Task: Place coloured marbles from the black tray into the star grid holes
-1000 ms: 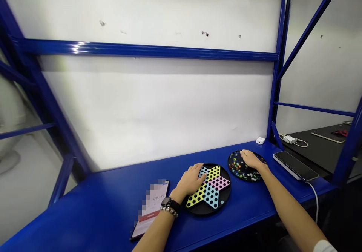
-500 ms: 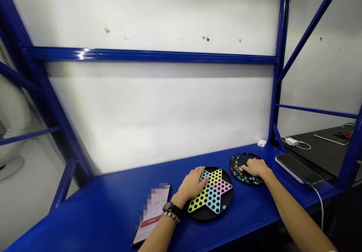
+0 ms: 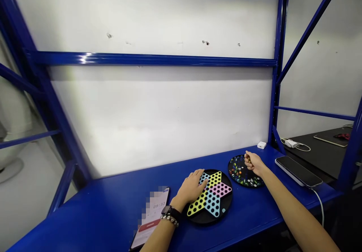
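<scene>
My left hand lies flat with its fingers stretched out over the left part of a round black Chinese checkers board. The board bears a star of yellow, blue and pink areas with rows of dark holes. Its upper left part is hidden under the hand. My right hand is closed in a pinch above a round black tray of colourful glass marbles. A small yellowish marble shows partly between its fingers.
A phone with a lit timer screen lies left of the board. At right, another phone rests on a white block with a cable. A small white case stands at the back. Blue metal posts frame the blue table.
My right hand has lifted off the marbles in the tray, its fingers now curled together with a small marble. My left hand stays on the board.
</scene>
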